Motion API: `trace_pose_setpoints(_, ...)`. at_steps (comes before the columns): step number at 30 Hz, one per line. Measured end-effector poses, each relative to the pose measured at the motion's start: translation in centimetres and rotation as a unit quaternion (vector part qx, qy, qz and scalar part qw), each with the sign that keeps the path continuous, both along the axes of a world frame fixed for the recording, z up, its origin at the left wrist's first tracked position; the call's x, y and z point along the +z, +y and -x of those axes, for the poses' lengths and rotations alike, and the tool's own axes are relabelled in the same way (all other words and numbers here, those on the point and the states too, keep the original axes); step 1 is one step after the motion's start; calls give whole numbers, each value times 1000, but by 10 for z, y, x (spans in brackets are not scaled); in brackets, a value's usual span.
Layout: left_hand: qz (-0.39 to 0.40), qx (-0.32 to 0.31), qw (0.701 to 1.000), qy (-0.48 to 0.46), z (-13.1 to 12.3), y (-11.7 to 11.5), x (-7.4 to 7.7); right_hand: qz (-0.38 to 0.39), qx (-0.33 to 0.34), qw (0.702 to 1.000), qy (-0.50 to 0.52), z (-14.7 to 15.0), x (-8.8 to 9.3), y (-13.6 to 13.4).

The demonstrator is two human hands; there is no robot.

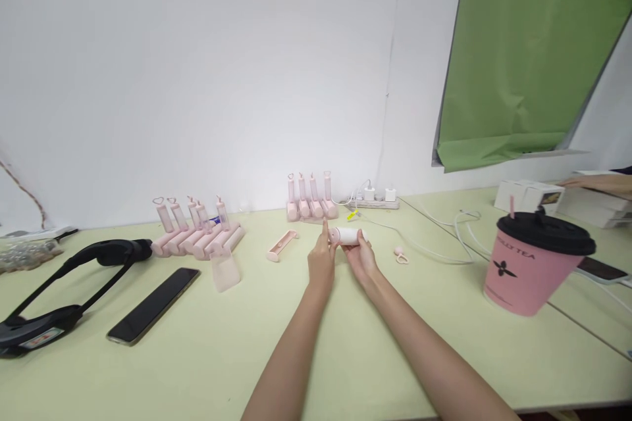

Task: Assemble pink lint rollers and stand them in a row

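In the head view, my right hand (363, 258) is closed around a small white cylinder with a pink end (347, 235), which lies sideways just above the table. At its pink end is my left hand (322, 264), index finger stretched up and the other fingers and thumb curled against the cylinder. An open pink half-shell (283, 246) lies to the left of my hands. To their right rests a small pink piece with a heart-shaped loop (401, 255). Behind stands a row of pink cylinders with clear tubes (310, 200).
More pink cylinders with tubes (200, 233) stand at the left, near a translucent pink pouch (226, 272), a phone (154, 306) and a black headset frame (74, 289). A power strip (378, 202) with white cables sits at the back. A pink cup (530, 270) stands right.
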State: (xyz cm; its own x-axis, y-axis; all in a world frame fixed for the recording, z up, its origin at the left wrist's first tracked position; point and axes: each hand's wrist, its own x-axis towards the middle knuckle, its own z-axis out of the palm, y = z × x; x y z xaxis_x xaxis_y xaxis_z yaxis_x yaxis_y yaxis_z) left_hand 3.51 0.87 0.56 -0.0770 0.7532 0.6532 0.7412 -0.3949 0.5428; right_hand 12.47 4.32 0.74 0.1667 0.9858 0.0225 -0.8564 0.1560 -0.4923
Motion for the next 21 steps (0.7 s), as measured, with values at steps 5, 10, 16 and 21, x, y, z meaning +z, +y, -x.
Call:
trace_pose_setpoints(5,-50,-49,997,31,8,6,-3,16,9,1000,8,-1,7,-8)
trace_pose_setpoints(10,-44,-57,997,23,0,5,-7,14,0,1000,2,2,5,-12)
trace_pose_setpoints(16,2,-15,1000,17,-3,-2,-1,-1,47,997,-62,7,5,-14)
trace_pose_setpoints(21,131,13,991,-15,17,8,-9,10,93,966,-243,8,-3,-9)
